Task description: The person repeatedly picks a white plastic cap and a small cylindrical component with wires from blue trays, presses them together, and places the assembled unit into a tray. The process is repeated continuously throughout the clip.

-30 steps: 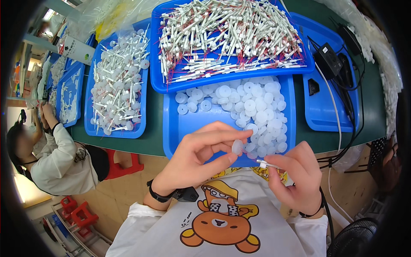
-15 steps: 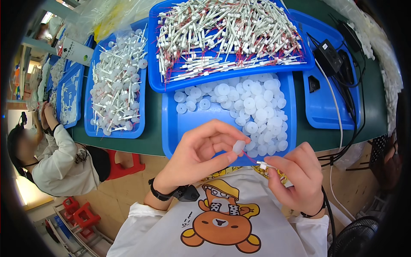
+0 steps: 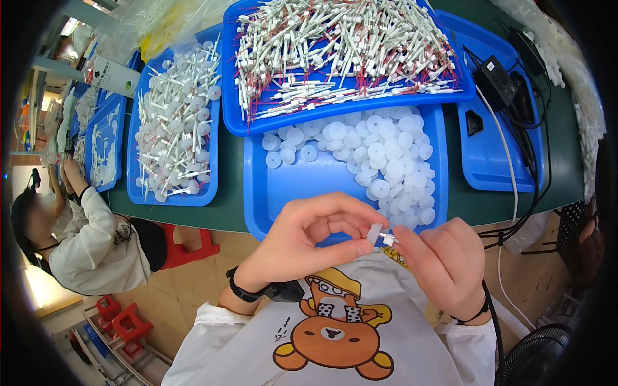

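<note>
The left hand (image 3: 309, 241) pinches a small white disc (image 3: 374, 233) between thumb and fingers. The right hand (image 3: 447, 264) grips a thin white pin (image 3: 389, 238), and its tip touches the disc. Both hands are just off the near edge of the desk (image 3: 228, 209). A blue tray (image 3: 302, 186) of white discs sits at that edge. Behind it, another tray (image 3: 360, 103) holds many pins.

White disc (image 3: 374, 233) and thin white pin (image 3: 388, 238) now touching, both hands closer together than before
</note>
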`<state>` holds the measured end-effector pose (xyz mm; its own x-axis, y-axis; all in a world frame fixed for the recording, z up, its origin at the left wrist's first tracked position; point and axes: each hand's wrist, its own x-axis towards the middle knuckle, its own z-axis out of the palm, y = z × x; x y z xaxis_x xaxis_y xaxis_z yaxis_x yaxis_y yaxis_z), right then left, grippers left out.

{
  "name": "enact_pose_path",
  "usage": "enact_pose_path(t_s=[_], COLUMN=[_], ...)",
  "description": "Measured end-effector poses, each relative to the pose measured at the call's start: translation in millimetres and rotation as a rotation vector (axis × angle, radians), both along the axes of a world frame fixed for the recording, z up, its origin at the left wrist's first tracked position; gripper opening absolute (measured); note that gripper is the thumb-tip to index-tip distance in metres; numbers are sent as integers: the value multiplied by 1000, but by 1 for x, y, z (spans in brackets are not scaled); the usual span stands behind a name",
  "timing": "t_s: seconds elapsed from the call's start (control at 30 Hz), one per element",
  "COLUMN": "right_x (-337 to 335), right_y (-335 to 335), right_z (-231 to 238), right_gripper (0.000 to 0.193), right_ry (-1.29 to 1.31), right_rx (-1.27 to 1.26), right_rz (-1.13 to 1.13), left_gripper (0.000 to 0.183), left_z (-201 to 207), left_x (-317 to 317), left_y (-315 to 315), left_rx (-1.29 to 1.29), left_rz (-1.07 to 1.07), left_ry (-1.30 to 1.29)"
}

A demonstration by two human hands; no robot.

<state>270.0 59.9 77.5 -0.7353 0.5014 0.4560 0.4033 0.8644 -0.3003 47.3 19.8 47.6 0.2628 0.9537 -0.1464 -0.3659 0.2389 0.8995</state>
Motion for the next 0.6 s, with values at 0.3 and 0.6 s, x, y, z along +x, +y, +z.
enact_pose_path(t_s=[0.3, 0.6], right_x=[-12, -21], right_y=[-3, 13], right_z=[-11, 10], right_gripper=[13, 13], right_ry=[211, 193], right_rx=[-295, -1681], right_rz=[-37, -141], left_gripper=[31, 29], left_z=[-7, -1], left_x=[4, -9], left_y=[-7, -13], left_rx=[305, 518], left_rz=[133, 139], left_ry=[223, 553])
